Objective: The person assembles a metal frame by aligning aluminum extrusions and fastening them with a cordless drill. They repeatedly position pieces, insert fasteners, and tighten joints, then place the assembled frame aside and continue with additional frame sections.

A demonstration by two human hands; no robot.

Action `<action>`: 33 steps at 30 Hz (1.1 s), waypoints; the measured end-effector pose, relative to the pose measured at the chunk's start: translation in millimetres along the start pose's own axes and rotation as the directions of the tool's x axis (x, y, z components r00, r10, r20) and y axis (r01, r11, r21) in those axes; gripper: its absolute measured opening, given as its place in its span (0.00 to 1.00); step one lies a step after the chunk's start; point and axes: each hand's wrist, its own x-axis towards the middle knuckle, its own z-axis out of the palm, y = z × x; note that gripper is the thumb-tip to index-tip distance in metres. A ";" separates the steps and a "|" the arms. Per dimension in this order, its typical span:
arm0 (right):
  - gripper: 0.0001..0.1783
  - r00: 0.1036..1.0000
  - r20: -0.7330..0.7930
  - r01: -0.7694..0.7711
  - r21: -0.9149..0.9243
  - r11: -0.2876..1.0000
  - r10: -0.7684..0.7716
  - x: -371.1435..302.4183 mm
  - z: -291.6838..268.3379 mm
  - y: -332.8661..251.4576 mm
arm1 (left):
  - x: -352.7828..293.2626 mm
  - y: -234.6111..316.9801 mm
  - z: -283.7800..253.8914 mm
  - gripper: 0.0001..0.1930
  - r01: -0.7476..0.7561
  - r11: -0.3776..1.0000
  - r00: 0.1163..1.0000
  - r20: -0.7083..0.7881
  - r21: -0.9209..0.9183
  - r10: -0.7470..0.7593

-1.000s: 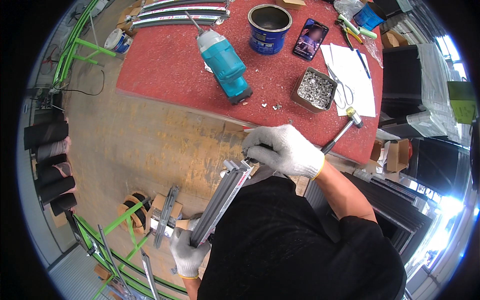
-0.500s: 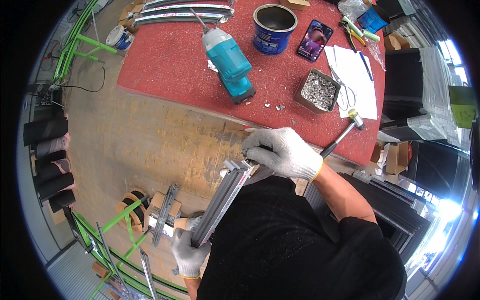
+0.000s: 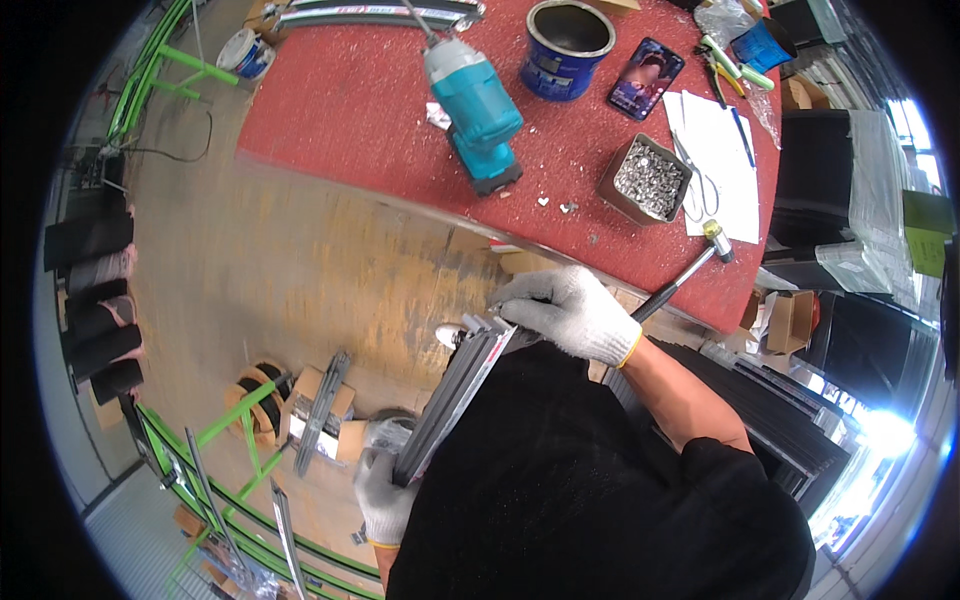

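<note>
A bundle of dark grey metal profiles (image 3: 447,407) slants across the space in front of my body, off the table. My left hand (image 3: 385,498), in a pale knitted glove, is closed round its lower end. At the upper end my right hand (image 3: 572,316), gloved too, has thumb and fingers pinched together. Something small may be between those fingertips, but it is too small to make out. Beyond, on the red table (image 3: 350,130), stands an open tin of small metal pieces (image 3: 648,180). A mallet (image 3: 690,275) lies at the table's near right edge.
A teal power driver (image 3: 475,115), a blue can (image 3: 566,50), a phone (image 3: 645,78), scissors (image 3: 700,180) on white paper (image 3: 735,205) and pliers (image 3: 722,75) lie on the table. Green racks (image 3: 235,415) and a carton (image 3: 310,415) stand at lower left. Dark frames (image 3: 770,420) are stacked at right.
The view has shifted slightly, so the table items appear a little further right. The profile bundle stays in my left hand, and my right hand remains pinched at its upper end.
</note>
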 end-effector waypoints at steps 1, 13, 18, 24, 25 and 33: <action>0.13 1.000 -0.006 0.013 -0.006 1.000 -0.013 -0.1 1.1 1.8 | -1.1 -0.8 0.4 0.16 -0.033 0.999 0.999 0.000 -0.021 0.033; 0.22 0.969 0.201 0.127 0.100 0.987 -0.145 -6.2 -9.6 11.2 | 0.6 -1.5 -3.0 0.14 0.023 1.000 0.997 0.067 -0.011 -0.023; 0.21 0.983 -0.009 0.182 -0.002 0.983 -0.182 -7.8 3.3 26.9 | 5.1 -2.9 -1.6 0.16 0.050 0.996 0.995 0.095 -0.074 -0.043; 0.13 0.684 -0.714 -0.200 -0.384 0.901 -0.152 8.0 -39.5 78.4 | 13.0 1.6 -0.1 0.17 0.036 0.996 0.995 0.100 -0.078 -0.028; 0.14 0.645 -0.753 -0.308 -0.414 0.857 -0.132 11.0 -48.0 88.4 | 13.6 2.0 0.5 0.18 0.027 0.994 0.997 0.081 -0.105 -0.019; 0.10 0.760 -0.607 -0.425 -0.735 0.529 -0.233 33.7 -47.6 120.5 | 21.4 -1.1 -4.6 0.14 0.057 0.996 0.989 0.138 -0.068 -0.047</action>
